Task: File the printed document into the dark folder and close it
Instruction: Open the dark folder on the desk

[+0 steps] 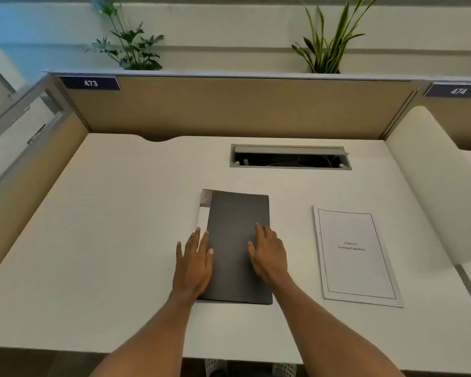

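The dark folder [237, 213] lies closed on the white desk [114, 240], a strip of white inner page showing along its left side. My left hand [195, 262] rests flat on the folder's left edge, fingers spread. My right hand [269, 254] lies flat on the folder's right part, fingers slightly apart. Neither hand grips anything. The printed document [356, 257], a white sheet with a border and a small centred title, lies flat on the desk to the right of the folder, apart from it.
An open cable slot [290, 157] is set in the desk behind the folder. Tan partition panels [229, 107] wall the desk at the back and left, with plants behind. A white curved divider [435, 180] stands at the right.
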### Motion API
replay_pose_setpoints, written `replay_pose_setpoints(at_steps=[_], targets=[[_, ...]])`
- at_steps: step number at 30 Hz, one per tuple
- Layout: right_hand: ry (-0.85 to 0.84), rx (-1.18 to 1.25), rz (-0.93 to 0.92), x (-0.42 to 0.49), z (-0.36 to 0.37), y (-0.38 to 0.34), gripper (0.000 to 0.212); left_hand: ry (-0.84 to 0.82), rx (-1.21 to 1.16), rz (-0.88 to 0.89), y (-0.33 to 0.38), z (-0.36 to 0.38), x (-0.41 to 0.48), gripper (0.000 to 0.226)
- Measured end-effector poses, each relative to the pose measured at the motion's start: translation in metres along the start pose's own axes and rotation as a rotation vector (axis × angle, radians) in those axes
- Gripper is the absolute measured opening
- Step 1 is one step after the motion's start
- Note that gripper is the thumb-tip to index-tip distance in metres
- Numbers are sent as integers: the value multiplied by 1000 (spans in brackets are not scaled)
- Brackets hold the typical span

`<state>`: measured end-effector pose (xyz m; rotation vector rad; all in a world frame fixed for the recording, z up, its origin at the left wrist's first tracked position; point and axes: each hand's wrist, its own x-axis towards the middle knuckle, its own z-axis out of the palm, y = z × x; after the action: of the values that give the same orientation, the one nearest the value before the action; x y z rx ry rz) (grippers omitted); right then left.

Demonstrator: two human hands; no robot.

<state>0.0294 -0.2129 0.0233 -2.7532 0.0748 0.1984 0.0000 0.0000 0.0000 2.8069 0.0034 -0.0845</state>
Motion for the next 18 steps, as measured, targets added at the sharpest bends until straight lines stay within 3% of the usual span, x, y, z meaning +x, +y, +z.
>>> replay_pose_setpoints(at_steps=[9,18], targets=[[-126,-164,-34,-13,32,-7,59,-162,96,202,-33,19,-42,68],[-115,-252,-18,-15,42,-12,60,-246,230,302,-45,24,-65,83]])
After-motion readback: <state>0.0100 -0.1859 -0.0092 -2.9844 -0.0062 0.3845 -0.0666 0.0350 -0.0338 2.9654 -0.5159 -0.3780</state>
